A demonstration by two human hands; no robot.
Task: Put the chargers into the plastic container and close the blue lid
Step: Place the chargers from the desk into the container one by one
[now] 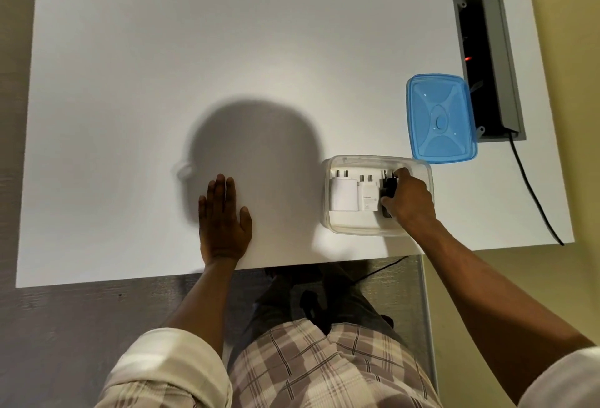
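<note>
The surface [130,50] is wide, white and mostly bare; its near edge runs at 6 o'clock and its right edge at 3 o'clock. A cable port [487,63] is sunk into it at 2 o'clock, with a black cord [532,193] trailing off the right edge.

The plastic container [376,227] stands open at 4 o'clock, near the front edge. The blue lid [440,118] lies flat just beyond it at 2 o'clock, part of it overhanging the port.

The left hand [224,222] lies flat, fingers spread, empty, at 6 o'clock. The right hand [409,199] reaches into the container and pinches a black charger [388,188] between thumb and fingers.

Two white chargers [342,195] lie side by side along the left wall.

Procedure: seat the black charger flat beside the white pair, prongs below the rim, so the lid can close. Release, then lift straight up to clear the wall. Approach the lid from its near side, clear of the port and cord.
</note>
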